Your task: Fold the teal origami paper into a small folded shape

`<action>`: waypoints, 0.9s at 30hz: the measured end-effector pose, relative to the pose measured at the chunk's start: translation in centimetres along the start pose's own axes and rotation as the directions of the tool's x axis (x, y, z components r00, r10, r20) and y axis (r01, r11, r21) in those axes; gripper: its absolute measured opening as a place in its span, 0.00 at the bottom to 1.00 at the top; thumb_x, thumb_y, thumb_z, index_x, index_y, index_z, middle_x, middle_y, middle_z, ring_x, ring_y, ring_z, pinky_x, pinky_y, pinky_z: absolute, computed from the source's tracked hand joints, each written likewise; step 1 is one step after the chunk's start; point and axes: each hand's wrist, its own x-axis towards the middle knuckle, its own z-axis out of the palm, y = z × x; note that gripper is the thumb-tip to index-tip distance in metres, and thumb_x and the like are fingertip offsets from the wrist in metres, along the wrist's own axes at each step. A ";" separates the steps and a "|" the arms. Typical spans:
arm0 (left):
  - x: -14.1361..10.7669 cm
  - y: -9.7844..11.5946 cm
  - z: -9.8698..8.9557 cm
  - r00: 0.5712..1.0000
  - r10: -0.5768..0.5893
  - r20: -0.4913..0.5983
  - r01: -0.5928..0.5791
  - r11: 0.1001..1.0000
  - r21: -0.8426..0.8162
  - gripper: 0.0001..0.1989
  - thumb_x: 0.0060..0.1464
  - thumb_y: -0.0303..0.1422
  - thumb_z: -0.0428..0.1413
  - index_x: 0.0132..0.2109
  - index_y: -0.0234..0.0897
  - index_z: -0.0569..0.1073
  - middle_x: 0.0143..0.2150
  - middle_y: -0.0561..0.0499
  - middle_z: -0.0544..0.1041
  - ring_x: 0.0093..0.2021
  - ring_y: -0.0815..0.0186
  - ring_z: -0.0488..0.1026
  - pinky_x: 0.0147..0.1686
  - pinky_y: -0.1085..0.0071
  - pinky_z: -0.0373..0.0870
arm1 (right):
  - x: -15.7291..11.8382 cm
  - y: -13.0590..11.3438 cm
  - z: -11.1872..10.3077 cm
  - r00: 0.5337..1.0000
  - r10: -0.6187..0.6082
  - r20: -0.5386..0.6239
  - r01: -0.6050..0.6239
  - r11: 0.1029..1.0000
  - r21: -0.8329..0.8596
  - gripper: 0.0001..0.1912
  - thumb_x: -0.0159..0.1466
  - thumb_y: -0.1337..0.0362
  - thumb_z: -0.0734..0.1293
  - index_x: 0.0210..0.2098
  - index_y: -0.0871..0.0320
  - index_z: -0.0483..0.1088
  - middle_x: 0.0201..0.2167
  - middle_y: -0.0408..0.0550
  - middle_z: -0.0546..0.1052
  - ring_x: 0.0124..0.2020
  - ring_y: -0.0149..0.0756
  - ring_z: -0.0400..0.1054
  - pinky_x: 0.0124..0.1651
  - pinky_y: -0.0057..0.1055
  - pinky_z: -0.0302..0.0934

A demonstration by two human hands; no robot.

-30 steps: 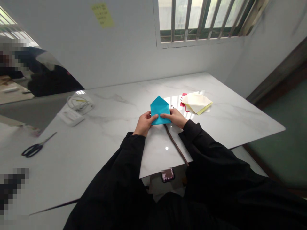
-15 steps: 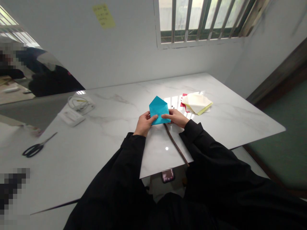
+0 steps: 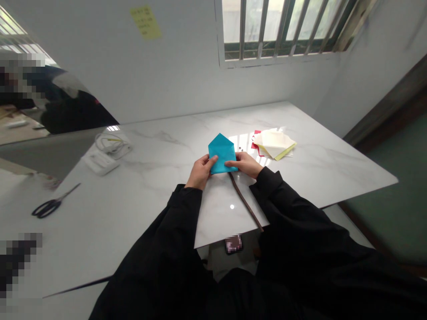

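"Since both hands are in view, where does the teal folded paper (image 3: 223,153) sit?"

"Near the middle of the marble-patterned surface (image 3: 320,182), between the left hand (image 3: 200,172) and the right hand (image 3: 243,163). Its pointed end aims at 12 o'clock, and its long axis runs from there to about 6, with a very slight lean."

"And the fingers?"

"The left hand's fingers (image 3: 209,163) lie close together, curled over the paper's lower left edge at about 8 o'clock. The right hand's fingers (image 3: 232,164) lie flat and pressed together over its lower right part, coming in from about 4 o'clock. Both hands seem to pinch the paper, but the thumbs are hidden, so I can't tell what presses from beneath."

"Which hand is nearer its centre?"

"The right. Its fingertips reach further across, while the left stays at the edge."

"What lies around it?"

"A stack of cream and yellow paper sheets (image 3: 273,144) with red beneath sits at about 3 o'clock, just past the right hand. A thin dark-brown strip (image 3: 245,202) runs off toward 5 o'clock. Black-handled scissors (image 3: 46,208) lie well away at about 8, and a white socket (image 3: 100,162) with a coiled cable (image 3: 111,146) sits at about 9."
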 end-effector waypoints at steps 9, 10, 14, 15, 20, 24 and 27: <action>0.2 -0.2 -0.3 0.999 0.023 -0.023 -0.022 0.999 0.036 0.34 0.41 0.50 0.76 0.50 0.32 0.81 0.43 0.43 0.86 0.38 0.59 0.81 0.43 0.65 0.78 | 0.1 0.1 0.0 1.000 0.024 -0.002 -0.024 0.999 0.027 0.15 0.55 0.61 0.79 0.40 0.63 0.82 0.39 0.54 0.85 0.37 0.38 0.76 0.46 0.36 0.70; 0.2 -0.3 -0.3 1.000 0.017 -0.024 -0.016 0.999 0.039 0.35 0.40 0.50 0.76 0.50 0.32 0.82 0.42 0.43 0.86 0.37 0.60 0.81 0.41 0.65 0.78 | 0.1 0.1 0.0 1.000 0.026 -0.003 -0.025 0.999 0.029 0.16 0.55 0.61 0.79 0.40 0.63 0.82 0.40 0.54 0.85 0.37 0.38 0.77 0.47 0.36 0.71; 0.2 -0.3 -0.4 0.999 0.015 -0.036 -0.013 0.999 0.050 0.33 0.40 0.50 0.76 0.48 0.32 0.82 0.41 0.44 0.86 0.35 0.62 0.79 0.38 0.67 0.77 | 0.0 0.0 0.1 1.000 0.023 -0.011 -0.023 1.000 0.017 0.15 0.56 0.62 0.79 0.40 0.64 0.82 0.40 0.55 0.85 0.38 0.39 0.77 0.47 0.36 0.71; 0.2 -0.3 -0.4 0.999 0.016 -0.039 -0.014 0.999 0.053 0.32 0.40 0.49 0.76 0.48 0.32 0.82 0.41 0.44 0.86 0.35 0.62 0.79 0.37 0.67 0.77 | 0.0 0.0 0.1 1.000 0.021 -0.013 -0.021 1.000 0.012 0.15 0.56 0.62 0.79 0.40 0.64 0.82 0.40 0.55 0.85 0.37 0.39 0.77 0.46 0.36 0.71; 0.1 -0.2 -0.4 0.999 0.016 -0.040 -0.014 0.998 0.059 0.32 0.41 0.47 0.76 0.49 0.33 0.82 0.41 0.44 0.86 0.35 0.61 0.80 0.38 0.67 0.78 | 0.0 0.2 0.0 1.000 0.009 -0.009 -0.009 1.000 -0.009 0.16 0.56 0.60 0.78 0.40 0.64 0.82 0.39 0.54 0.85 0.37 0.38 0.76 0.45 0.36 0.70; 0.0 -0.1 -0.2 1.000 0.024 -0.010 -0.023 0.999 0.046 0.33 0.42 0.47 0.76 0.50 0.32 0.82 0.44 0.42 0.86 0.41 0.57 0.82 0.45 0.62 0.79 | 0.2 0.5 -0.1 1.000 -0.002 -0.013 0.001 1.000 -0.005 0.17 0.55 0.59 0.79 0.40 0.63 0.82 0.38 0.53 0.84 0.37 0.38 0.76 0.45 0.36 0.69; -0.1 -0.1 -0.1 0.999 0.035 0.035 -0.036 0.998 0.044 0.33 0.41 0.47 0.77 0.50 0.31 0.82 0.47 0.40 0.86 0.46 0.53 0.83 0.52 0.58 0.79 | 0.3 0.6 -0.1 1.000 -0.013 -0.018 0.012 1.000 -0.026 0.17 0.56 0.57 0.79 0.39 0.62 0.81 0.36 0.52 0.83 0.36 0.38 0.75 0.43 0.35 0.68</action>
